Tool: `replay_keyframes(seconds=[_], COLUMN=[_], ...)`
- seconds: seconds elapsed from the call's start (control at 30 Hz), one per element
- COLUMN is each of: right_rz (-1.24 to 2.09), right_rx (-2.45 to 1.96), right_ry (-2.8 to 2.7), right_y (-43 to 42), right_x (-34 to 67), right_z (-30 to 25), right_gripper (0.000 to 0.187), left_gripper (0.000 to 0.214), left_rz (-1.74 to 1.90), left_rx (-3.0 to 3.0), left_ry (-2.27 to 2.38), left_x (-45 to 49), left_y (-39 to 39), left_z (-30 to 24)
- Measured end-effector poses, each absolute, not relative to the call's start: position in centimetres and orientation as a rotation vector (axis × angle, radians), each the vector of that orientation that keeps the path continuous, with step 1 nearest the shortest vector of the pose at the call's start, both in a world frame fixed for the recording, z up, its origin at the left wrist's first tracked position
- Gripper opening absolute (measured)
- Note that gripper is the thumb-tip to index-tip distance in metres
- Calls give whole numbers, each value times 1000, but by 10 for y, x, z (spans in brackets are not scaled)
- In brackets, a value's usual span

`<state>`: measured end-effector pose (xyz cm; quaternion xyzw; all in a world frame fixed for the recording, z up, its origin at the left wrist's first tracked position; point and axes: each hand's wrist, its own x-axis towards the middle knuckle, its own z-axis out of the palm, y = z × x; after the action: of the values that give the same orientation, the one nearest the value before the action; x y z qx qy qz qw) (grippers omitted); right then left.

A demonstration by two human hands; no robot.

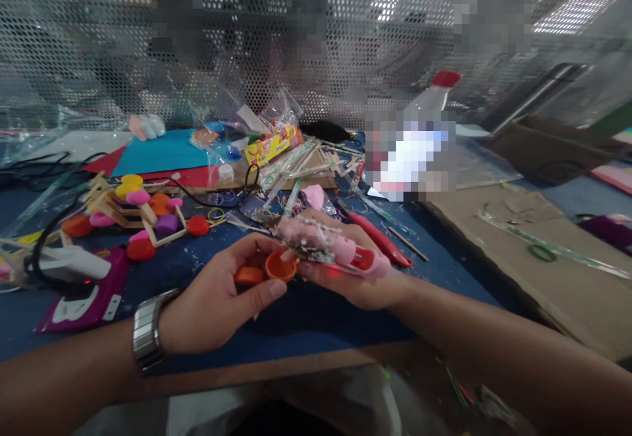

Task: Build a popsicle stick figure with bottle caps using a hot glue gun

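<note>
Blue table (316, 330), two orange caps (280, 269) in left hand (212, 294), one glue gun (344, 249)

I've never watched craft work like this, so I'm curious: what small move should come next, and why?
Perhaps bring the pink glue gun's front end to the orange bottle cap and add a little glue. The right hand holds the gun close by, and the left hand holds that cap with its hollow side showing, beside a second orange cap.

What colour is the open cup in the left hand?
Orange: the round orange cup shows best in the head view.
</note>
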<state>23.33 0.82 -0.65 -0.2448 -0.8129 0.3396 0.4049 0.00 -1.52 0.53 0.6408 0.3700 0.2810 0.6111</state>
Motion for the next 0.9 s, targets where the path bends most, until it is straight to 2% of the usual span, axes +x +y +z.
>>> replay_keyframes(seconds=[0.13, 0.27, 0.63, 0.9], right_rz=[888, 924, 916, 958], right_rx=[-552, -580, -585, -767], right_ry=[-2100, -2084, -1997, -1915], right_y=[8, 7, 5, 3], right_x=[233, 231, 228, 227], right_z=[-7, -8, -7, -1], right_gripper=[5, 11, 6, 30], left_gripper=[39, 47, 44, 49], left_rz=[638, 636, 611, 600], left_rx=[1456, 1476, 1454, 1373], left_ry=[805, 773, 718, 729], left_x=[-2, -1, 2, 2], left_y=[-17, -16, -15, -14], left_z=[3, 1, 4, 2])
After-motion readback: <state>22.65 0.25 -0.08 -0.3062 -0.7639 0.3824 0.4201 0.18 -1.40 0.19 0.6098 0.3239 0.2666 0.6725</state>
